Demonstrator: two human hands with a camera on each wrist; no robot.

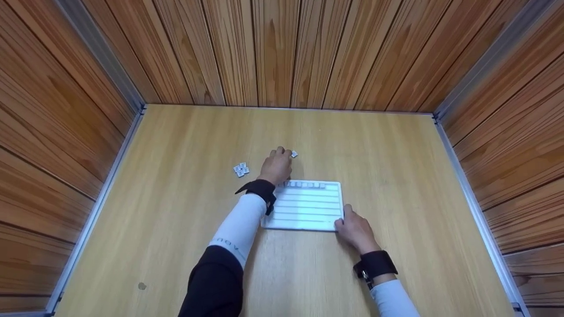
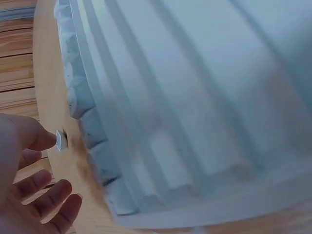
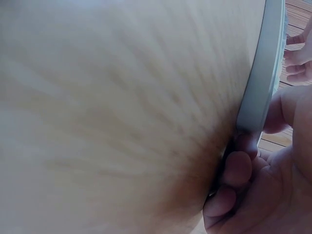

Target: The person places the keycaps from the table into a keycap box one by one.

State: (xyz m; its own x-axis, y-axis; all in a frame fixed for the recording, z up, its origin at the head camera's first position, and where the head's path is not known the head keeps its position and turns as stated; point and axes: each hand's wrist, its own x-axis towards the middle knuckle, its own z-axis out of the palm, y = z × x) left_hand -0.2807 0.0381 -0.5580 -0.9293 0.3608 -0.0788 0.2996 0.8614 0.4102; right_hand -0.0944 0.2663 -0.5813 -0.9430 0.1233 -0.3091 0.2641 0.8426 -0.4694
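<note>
Wood-panelled walls close in on three sides of a pale wooden table (image 1: 176, 211), with metal strips running along the corners.

On the table lies a white ruled board (image 1: 308, 209) crossed by raised horizontal rails. Its far row holds a line of small white tiles (image 1: 306, 185); the left wrist view shows these tiles (image 2: 90, 131) sitting edge to edge along the board's rim.

The left hand (image 1: 276, 166) reaches past the far edge of the board. In the left wrist view a single small tile (image 2: 61, 140) sits at the tip of the thumb, with the other fingers (image 2: 46, 200) spread loosely below it and not wrapped round anything; whether the tile is actually pinched or only touched cannot be told. In the head view one loose tile (image 1: 294, 154) lies just beyond the fingertips. A small cluster of tiles (image 1: 241, 169) lies on the table to the outer side of this hand, apart from it.

The right hand (image 1: 354, 231) grasps the near right corner of the board: the thumb lies on top of the rim, and the right wrist view shows the fingers (image 3: 239, 170) curled under the board's edge (image 3: 263, 73), against the tabletop.

Both wrists wear dark straps over light sleeves.
</note>
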